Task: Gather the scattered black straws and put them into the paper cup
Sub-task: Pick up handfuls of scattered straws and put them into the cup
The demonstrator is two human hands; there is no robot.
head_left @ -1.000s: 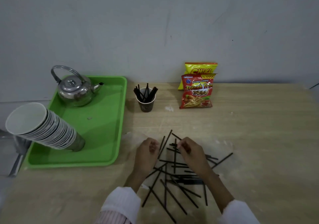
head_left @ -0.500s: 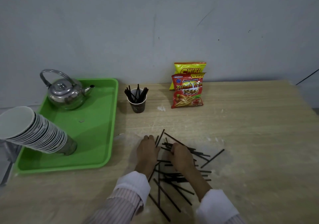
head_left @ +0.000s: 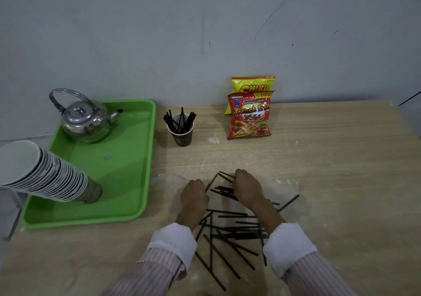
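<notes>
Several black straws (head_left: 230, 233) lie crisscrossed on the wooden table in front of me. Both hands rest knuckles-up at the far end of the pile. My left hand (head_left: 193, 195) has its fingers curled under, with one straw slanting past its right side. My right hand (head_left: 247, 187) is curled over a small bunch of straws that stick out to its left. The dark paper cup (head_left: 181, 134) stands farther back, left of centre, apart from both hands, with several straws upright in it.
A green tray (head_left: 127, 181) on the left holds a metal kettle (head_left: 85, 119) and a leaning stack of paper cups (head_left: 43, 175). Two snack bags (head_left: 249, 115) lean against the wall behind the pile. Bare table (head_left: 341, 159) stretches to the right.
Both hands have drawn closer together at the far end of the pile, and straws there are bunched under my right hand. The view has shifted slightly.
</notes>
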